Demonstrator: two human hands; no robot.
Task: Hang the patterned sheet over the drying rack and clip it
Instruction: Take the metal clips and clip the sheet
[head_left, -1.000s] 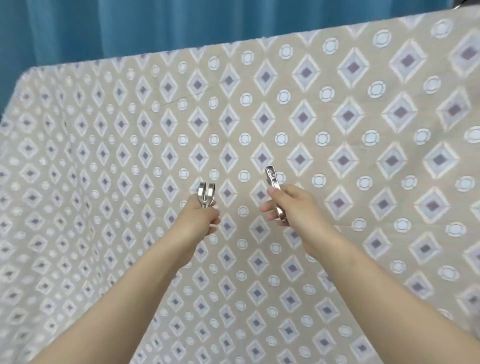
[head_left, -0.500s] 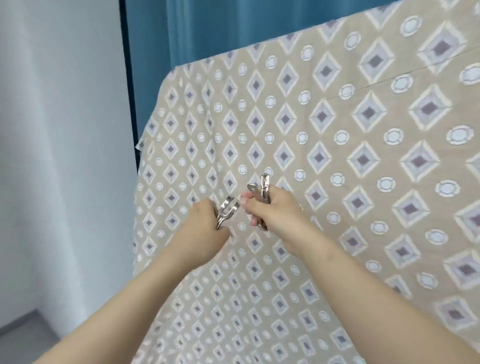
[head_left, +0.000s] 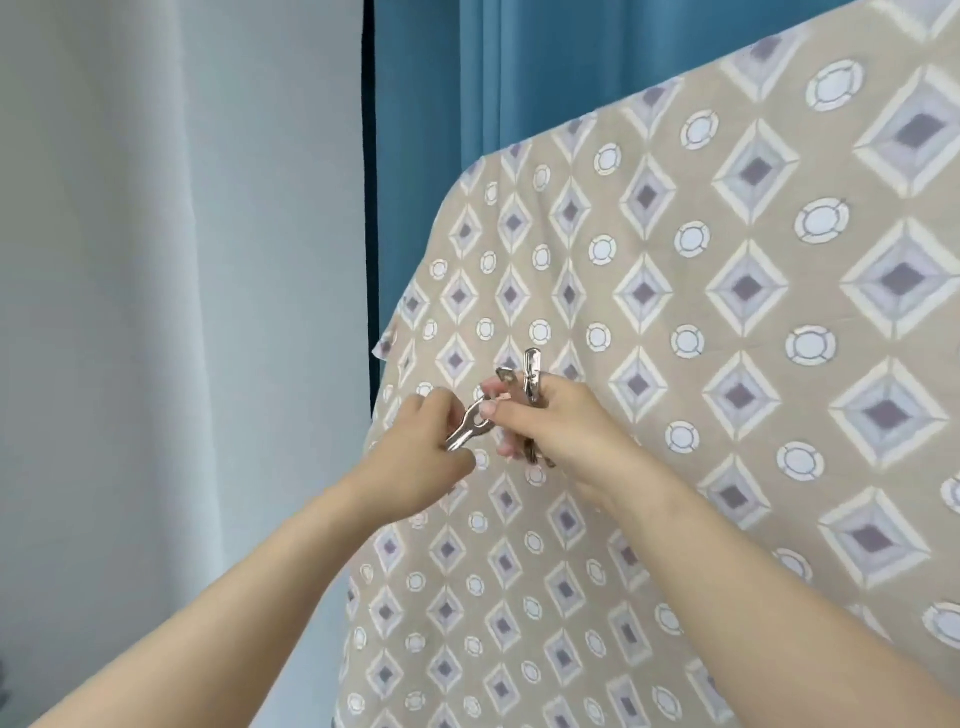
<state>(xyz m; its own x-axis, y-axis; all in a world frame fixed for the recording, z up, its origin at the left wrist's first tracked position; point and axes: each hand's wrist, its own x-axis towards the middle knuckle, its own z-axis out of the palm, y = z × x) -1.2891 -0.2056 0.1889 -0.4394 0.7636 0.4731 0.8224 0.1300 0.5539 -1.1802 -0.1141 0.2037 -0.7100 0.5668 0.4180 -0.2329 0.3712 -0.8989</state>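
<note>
The fingers (head_left: 439, 410) of the left hand (head_left: 415, 460) are curled round the lower end of a metal clip (head_left: 467, 427), which points up and to the right with its forked end toward the other hand. The fingers (head_left: 493, 411) of the right hand (head_left: 563, 434) are clenched too. They grasp an upright clip (head_left: 530, 378) whose tip stands above the knuckles, and the tip of a second clip (head_left: 505, 375) shows just to its left. The right thumb and a fingertip lie against the forked end of the left hand's clip, so the two hands meet there. Whether they pinch it or only touch it cannot be told. Both bare forearms reach up from the lower edge of the view. Behind the hands hangs the patterned sheet (head_left: 727, 415), beige with grey diamonds and pale rings. It is draped with its top edge sloping up to the right and its left edge falling just beside the left hand. Whatever carries it is hidden under the cloth. Behind the sheet hangs a blue curtain (head_left: 519, 67), and a pale grey curtain (head_left: 182, 312) fills the left side.
</note>
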